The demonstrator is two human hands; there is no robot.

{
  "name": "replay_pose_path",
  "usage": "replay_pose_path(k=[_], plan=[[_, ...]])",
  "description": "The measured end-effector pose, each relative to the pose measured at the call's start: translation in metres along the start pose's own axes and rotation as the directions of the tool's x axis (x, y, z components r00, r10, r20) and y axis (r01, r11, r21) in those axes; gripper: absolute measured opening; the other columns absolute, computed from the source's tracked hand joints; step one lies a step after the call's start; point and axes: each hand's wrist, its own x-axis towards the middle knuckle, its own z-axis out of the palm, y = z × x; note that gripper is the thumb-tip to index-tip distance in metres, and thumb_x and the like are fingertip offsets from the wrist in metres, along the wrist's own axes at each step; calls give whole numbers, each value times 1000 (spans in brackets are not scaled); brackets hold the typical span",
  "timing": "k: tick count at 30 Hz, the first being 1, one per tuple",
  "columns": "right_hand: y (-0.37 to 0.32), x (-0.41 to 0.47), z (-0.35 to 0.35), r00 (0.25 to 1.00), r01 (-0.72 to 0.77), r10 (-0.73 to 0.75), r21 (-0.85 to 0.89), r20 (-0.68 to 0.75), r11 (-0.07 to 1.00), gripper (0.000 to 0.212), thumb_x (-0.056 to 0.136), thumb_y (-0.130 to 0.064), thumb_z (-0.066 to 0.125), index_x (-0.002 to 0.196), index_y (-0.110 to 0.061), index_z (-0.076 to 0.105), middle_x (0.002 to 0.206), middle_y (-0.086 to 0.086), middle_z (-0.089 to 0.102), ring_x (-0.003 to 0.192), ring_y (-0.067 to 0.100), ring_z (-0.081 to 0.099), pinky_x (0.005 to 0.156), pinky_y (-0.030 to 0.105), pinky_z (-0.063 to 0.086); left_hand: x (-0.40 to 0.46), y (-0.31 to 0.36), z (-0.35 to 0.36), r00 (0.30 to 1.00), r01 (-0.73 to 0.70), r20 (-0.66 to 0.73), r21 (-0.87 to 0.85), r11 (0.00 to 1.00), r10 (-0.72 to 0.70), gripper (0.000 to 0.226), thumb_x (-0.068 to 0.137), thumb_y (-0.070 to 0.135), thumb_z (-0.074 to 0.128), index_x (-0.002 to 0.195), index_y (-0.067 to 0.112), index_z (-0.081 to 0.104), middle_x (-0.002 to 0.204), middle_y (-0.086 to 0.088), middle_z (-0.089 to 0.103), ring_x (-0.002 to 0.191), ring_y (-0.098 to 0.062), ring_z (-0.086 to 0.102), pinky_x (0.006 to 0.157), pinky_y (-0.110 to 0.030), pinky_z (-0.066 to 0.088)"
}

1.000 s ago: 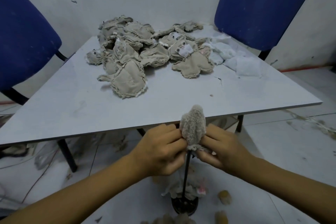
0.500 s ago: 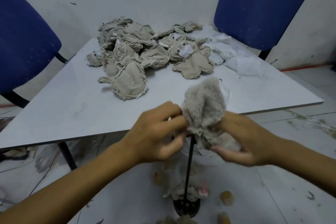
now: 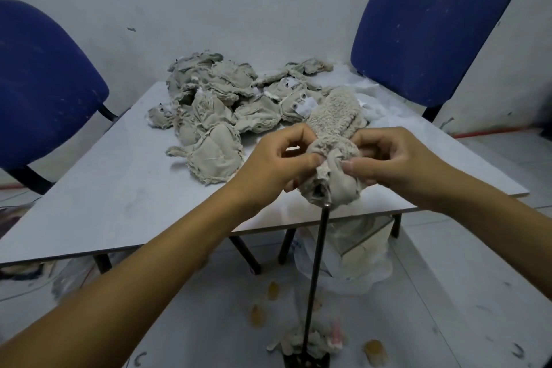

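A fuzzy beige plush skin [image 3: 334, 125] is held above the table's front edge, its open end just over the tip of a thin black upright rod [image 3: 316, 272] that rises from a base on the floor. My left hand [image 3: 277, 161] pinches the skin's left side. My right hand [image 3: 388, 158] pinches its right side. On the white table [image 3: 119, 188] lies a pile of inside-out beige plush skins [image 3: 221, 110], some with small eyes showing.
Two blue chairs stand behind the table, one at the left [image 3: 38, 84] and one at the right [image 3: 430, 24]. White stuffing [image 3: 376, 104] lies at the table's far right. A plastic bag [image 3: 355, 254] and scraps [image 3: 313, 340] sit on the floor under the table edge.
Both hands have lifted the plush skin up along the rod. It went from a small bundle low on the rod to a longer fuzzy shape at the rod's tip.
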Motion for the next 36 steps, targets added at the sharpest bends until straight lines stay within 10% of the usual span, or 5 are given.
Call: replay_pose_path(k=[14,19,22,31,36], plan=[[36,49,45,823,-206,115,-103,-557,973,23,65,-13,51,44,-23,50,43,-13,40,52,13,37,54,30,34,6,-17,2,989,26,-140,462,886,44,23,77,24,78,74,12,58,71,-1,56,63,-8,48,61,-27,40],[25,44,40,955,-262,291,313,-52,913,5,87,-8,65,89,-10,62,84,8,65,78,19,65,67,28,57,13,-13,-27,954,227,-228,136,964,-193,29,85,-1,66,65,17,55,54,8,53,44,-5,46,42,-17,35],[24,31,37,991,-111,109,25,79,993,31,80,-11,75,108,-10,65,107,6,70,104,18,67,90,30,56,17,-14,-34,907,263,-317,-86,961,-276,34,85,-6,59,59,15,53,47,5,49,40,-8,43,42,-15,34],[32,20,47,890,70,-114,-115,-441,991,32,75,-32,81,74,-3,68,77,26,67,76,49,64,70,63,53,4,-13,-6,943,268,-127,-260,928,-307,26,92,12,60,68,19,55,60,0,56,51,-14,48,39,-20,35],[39,18,63,843,-42,48,22,-536,999,22,68,-23,70,55,-11,57,52,11,54,52,21,51,51,39,52,-21,-11,7,980,72,-195,226,972,-27,19,79,26,68,74,11,57,67,-13,59,52,-18,52,46,-31,43]])
